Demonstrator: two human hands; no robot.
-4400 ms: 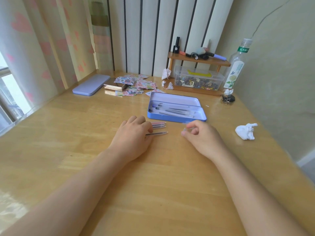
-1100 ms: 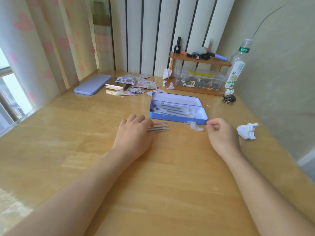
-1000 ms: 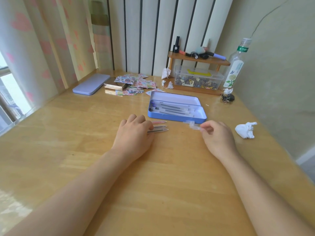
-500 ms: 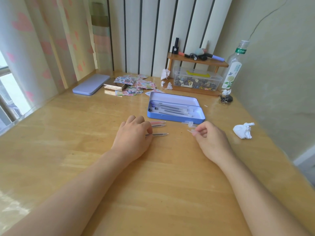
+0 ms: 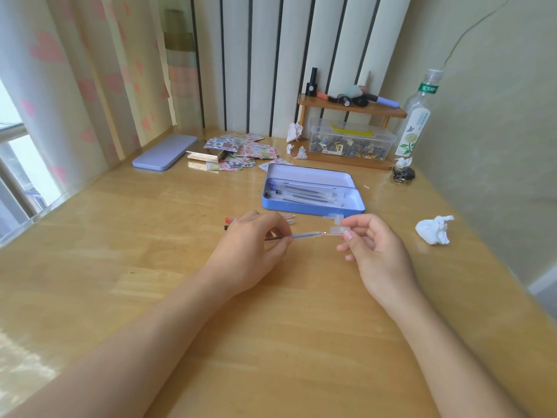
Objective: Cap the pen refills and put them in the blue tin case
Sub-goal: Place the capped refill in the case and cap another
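a thin clear pen refill (image 5: 304, 235) is pinched in the left hand (image 5: 251, 251), a small clear plastic cap (image 5: 340, 230) in the right hand (image 5: 373, 247), mid-frame.
the cap is best slid on straight; the open blue tin case (image 5: 313, 203) waits just above.

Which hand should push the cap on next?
Right hand: it pinches the clear cap right at the refill tip. The left hand holds the refill steady, pointed toward it.
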